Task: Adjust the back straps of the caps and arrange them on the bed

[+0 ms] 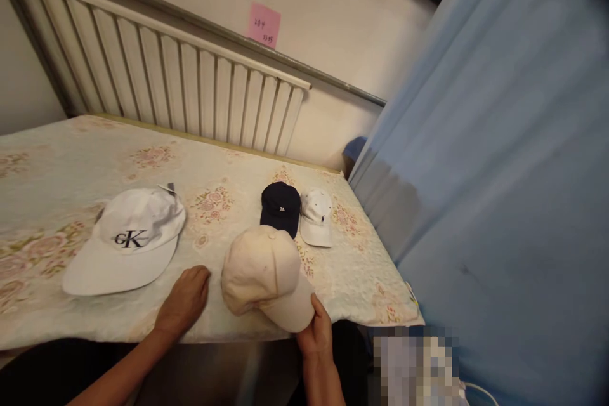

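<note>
A cream baseball cap (261,269) is at the near edge of a flower-patterned bed (204,165), which reaches back to a white radiator (187,79); a blue curtain (495,203) borders the bed's right side. The cap's crown is rounded and buttoned on top. The right hand's (318,328) grip pinches its brim. The left hand (184,301) curls near the bed's front edge, fingertips hidden; its grip cannot be told.
</note>
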`<state>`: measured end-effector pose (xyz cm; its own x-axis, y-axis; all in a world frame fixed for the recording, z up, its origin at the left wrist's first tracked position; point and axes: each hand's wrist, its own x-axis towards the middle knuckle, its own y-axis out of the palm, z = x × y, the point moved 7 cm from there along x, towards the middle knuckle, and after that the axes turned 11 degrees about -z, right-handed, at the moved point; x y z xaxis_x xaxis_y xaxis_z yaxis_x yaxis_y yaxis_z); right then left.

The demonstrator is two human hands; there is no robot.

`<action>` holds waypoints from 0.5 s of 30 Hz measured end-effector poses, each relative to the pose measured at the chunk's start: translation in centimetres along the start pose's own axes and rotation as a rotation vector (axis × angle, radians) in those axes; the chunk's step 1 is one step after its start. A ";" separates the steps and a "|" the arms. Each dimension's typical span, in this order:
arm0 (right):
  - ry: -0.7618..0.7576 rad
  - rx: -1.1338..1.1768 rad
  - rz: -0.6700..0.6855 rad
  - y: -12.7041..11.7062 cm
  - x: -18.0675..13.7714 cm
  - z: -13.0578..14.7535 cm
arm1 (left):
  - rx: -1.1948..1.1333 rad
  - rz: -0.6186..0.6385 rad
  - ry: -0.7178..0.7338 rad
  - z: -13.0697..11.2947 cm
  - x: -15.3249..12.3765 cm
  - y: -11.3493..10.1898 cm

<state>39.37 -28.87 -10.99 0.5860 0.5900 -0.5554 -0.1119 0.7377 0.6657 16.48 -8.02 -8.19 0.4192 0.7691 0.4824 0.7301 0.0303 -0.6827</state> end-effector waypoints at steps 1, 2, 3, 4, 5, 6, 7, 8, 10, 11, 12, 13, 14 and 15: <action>0.002 0.000 0.001 0.1 0.1 -0.1 | 0.007 0.004 0.007 -0.1 0.0 0.0; 0.002 0.000 0.002 0.2 0.1 -0.2 | 0.018 0.006 0.015 -0.1 0.0 0.0; 0.002 -0.004 0.004 0.3 0.2 -0.3 | 0.027 0.005 0.021 -0.2 -0.1 -0.1; 0.002 -0.011 0.006 0.4 0.2 -0.4 | 0.033 0.001 0.024 -0.3 -0.1 -0.2; 0.001 -0.020 0.008 0.5 0.3 -0.5 | 0.035 -0.002 0.027 -0.4 -0.1 -0.3; 0.001 -0.027 0.011 0.5 0.3 -0.6 | 0.036 -0.003 0.029 -0.4 -0.1 -0.3; 0.004 -0.031 0.012 0.6 0.2 -0.6 | 0.036 -0.002 0.029 -0.5 -0.1 -0.4; 0.011 -0.030 0.013 0.7 0.2 -0.7 | 0.034 0.002 0.027 -0.6 -0.1 -0.4; 0.027 -0.019 0.015 0.9 -0.1 -0.8 | 0.029 0.008 0.021 -0.7 -0.1 -0.5; 0.033 -0.015 0.017 1.0 -0.2 -0.8 | 0.028 0.011 0.022 -0.7 -0.1 -0.5; 0.034 -0.014 0.021 1.2 -0.4 -0.8 | 0.029 0.013 0.023 -0.8 -0.1 -0.5; 0.033 -0.019 0.026 1.3 -0.6 -0.8 | 0.032 0.013 0.026 -0.8 -0.1 -0.6; 0.030 -0.026 0.030 1.5 -0.8 -0.8 | 0.034 0.014 0.027 -0.9 -0.1 -0.6; 0.027 -0.036 0.036 1.7 -1.0 -0.9 | 0.034 0.016 0.026 -0.9 -0.1 -0.7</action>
<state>37.91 -27.88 -9.75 0.5594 0.6248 -0.5447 -0.1616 0.7267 0.6677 16.43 -8.70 -7.29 0.4447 0.7532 0.4848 0.7044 0.0403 -0.7087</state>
